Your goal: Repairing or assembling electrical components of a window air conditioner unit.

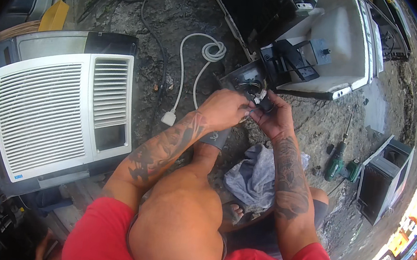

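Ahead of me lies an open dark metal box (238,77) with a bundle of thin wires inside. A white wire connector (259,97) sticks out of it, between my hands. My left hand (225,110) is closed, its fingertips pinched together at the near edge of the box; what they pinch is too small to tell. My right hand (274,118) curls round a dark part beside the connector, its thumb close to my left fingertips. Just what it grips is partly hidden by the fingers. A white power cord (181,61) runs past my left hand to a plug (168,118).
At left stands an air conditioner with a white louvred front (42,112). An opened metal casing (349,43) rests beyond my right hand. A green power drill (338,164) and a metal box (384,179) lie at right. A crumpled cloth (251,177) sits between my forearms.
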Demonstrator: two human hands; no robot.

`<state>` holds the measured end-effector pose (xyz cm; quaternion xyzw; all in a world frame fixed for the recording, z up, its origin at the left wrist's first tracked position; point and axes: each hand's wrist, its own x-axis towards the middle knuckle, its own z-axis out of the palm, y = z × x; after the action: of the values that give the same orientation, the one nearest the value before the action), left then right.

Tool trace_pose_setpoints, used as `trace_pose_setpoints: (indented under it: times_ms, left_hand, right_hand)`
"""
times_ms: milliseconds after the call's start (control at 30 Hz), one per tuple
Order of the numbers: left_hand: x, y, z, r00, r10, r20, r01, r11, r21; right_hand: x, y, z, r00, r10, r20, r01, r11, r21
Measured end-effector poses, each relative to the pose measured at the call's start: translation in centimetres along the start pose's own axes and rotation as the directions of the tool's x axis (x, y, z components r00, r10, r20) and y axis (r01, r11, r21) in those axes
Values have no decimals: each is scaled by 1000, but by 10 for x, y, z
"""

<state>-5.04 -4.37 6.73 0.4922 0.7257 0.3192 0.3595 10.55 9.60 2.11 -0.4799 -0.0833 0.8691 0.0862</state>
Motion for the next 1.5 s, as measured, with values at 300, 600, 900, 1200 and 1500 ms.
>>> trace_pose_setpoints:
  times_ms: [300,600,900,1200,1500]
  left_hand:
    - [-6,-1,3,994,98,-53,-88,983,163]
    - [57,10,24,980,-189,-62,177,972,-156]
    - [52,-9,39,977,-202,-67,200,979,-33]
    - [47,-12,42,998,-53,-45,62,972,227]
    - [50,-7,6,973,-194,-124,206,974,90]
  right_hand:
    - [-1,-2,-5,996,-3,88,-3,998,62]
    - [-18,-9,-10,991,-62,117,86,973,-213]
    - [-38,-17,3,982,-181,-59,131,868,-479]
    - [-41,-10,18,879,-460,-123,170,545,-821]
    - [-27,-15,-11,943,-266,-199,169,900,-402]
